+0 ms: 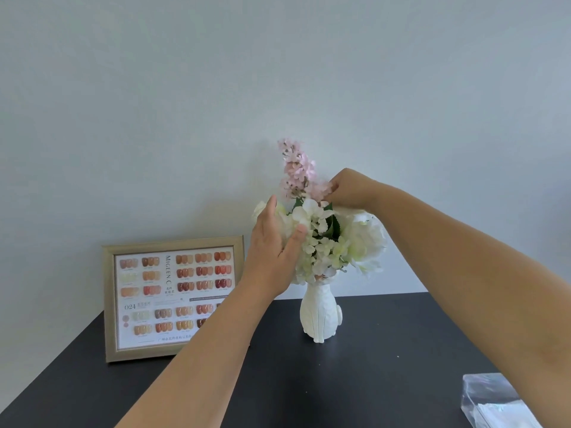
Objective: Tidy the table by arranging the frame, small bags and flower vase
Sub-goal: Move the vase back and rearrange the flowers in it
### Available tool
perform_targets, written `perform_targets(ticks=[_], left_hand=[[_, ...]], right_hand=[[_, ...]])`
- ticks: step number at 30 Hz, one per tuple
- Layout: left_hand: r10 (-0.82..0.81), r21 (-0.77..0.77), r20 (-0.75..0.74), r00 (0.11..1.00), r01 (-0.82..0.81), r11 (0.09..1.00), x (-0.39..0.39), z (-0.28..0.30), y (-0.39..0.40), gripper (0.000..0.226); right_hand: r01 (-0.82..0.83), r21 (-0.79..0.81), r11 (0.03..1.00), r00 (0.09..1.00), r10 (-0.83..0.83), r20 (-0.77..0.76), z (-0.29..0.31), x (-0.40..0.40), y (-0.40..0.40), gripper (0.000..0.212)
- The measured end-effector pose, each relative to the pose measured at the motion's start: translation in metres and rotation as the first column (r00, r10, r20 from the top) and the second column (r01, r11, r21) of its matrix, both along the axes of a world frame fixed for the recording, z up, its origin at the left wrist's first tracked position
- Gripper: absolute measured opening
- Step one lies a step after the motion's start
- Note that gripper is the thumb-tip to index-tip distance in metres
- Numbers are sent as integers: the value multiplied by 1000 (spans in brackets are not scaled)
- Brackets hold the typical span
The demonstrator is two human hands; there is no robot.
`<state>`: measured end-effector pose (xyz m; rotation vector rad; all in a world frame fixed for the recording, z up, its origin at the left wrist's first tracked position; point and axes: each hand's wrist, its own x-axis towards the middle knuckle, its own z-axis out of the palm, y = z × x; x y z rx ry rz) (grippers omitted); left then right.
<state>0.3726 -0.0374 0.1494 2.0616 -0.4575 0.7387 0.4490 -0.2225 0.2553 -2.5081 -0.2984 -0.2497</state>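
The flower vase [319, 316] stands upright on the dark worktop [386, 366], near the back wall. All positions below are given relative to this vase.

**Grip state**
- Left hand [272, 242] – open, palm cupped against the white blossoms [321, 239] on the left side of the bouquet, thumb pressing into the petals. It steadies the blooms; it does not grasp the vase body.
- Right hand [347, 189] – fingers pinched together at the base of the pink flower spike [296, 171], above and right of the vase mouth. Whether a stem is actually clamped cannot be told, because the fingertips are buried in petals.

**Surroundings**
- The frame [173, 298] stands upright to the left of the vase, near the wall.
- A small bag [494, 403] of clear film lies well to the right and forward of the vase, at the worktop edge.

**Handling judgement**
- The vase looks ceramic: rigid, smooth, breakable. It is narrow-footed and carries a broad, tall bouquet – judged top-heavy and prone to tipping.
- The flowers are soft and light; they yield under pressure and give no secure hold.
- To relocate the vase, take hold around its white body below the blooms, not by the stems
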Motion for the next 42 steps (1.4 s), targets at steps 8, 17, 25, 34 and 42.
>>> perform_targets(ticks=[8, 17, 25, 34, 42], left_hand=[[-33, -377, -218, 975, -53, 925, 39, 30, 46, 58], [-150, -370, -568, 809, -88, 925, 72, 49, 61, 79], [-172, -268, -461, 870, 48, 962, 61, 60, 48, 19], [-70, -139, -360, 930, 21, 990, 45, 70, 22, 13], [-167, -360, -440, 882, -3, 933, 32, 52, 39, 44]], right_hand=[[-33, 317, 948, 999, 44, -27, -15, -37, -40, 48], [-24, 537, 843, 1000, 15, 21, -59, -53, -38, 40], [20, 586, 810, 996, -66, 58, -65, -53, -28, 37], [47, 549, 835, 991, -108, 78, -64, -55, -22, 38], [29, 639, 769, 994, -92, 65, -66, -55, -35, 30]])
